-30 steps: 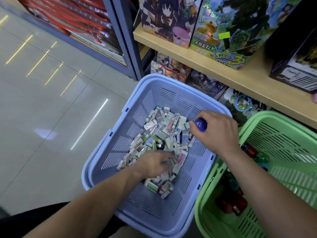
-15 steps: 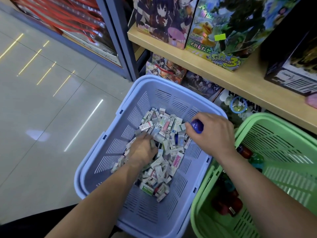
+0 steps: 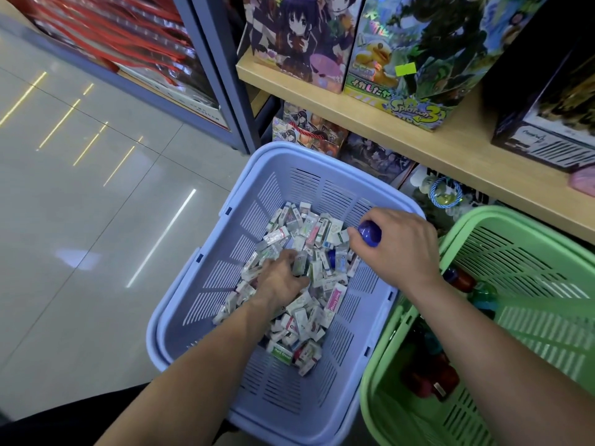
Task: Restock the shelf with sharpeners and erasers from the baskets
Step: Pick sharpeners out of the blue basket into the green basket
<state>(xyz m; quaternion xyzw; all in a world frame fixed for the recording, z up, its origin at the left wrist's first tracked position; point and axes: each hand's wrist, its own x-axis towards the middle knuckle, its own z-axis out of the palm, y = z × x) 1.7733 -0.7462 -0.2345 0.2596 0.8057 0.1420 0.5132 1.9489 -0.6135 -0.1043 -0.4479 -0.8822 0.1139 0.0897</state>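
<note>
A pale blue basket [image 3: 206,304] on the floor holds a heap of small wrapped erasers [image 3: 322,239]. My left hand [image 3: 280,276] is deep in the heap, fingers curled round some erasers. My right hand [image 3: 399,249] hovers over the basket's right side and grips a round blue sharpener [image 3: 370,233]. To the right stands a green basket [image 3: 531,259] with several coloured sharpeners [image 3: 457,278] at its bottom. A wooden shelf [image 3: 418,140] runs above both baskets.
Printed game and anime boxes [image 3: 402,53] stand on the shelf, with more boxes [image 3: 309,130] and a blue ring toy [image 3: 446,191] beneath it. A blue-grey rack post [image 3: 219,75] and red packs [image 3: 122,37] stand to the left. Glossy floor tiles [image 3: 80,220] spread left.
My left hand moved from the near part of the eraser heap up to its middle and curled into it. My right hand kept the blue sharpener over the basket.
</note>
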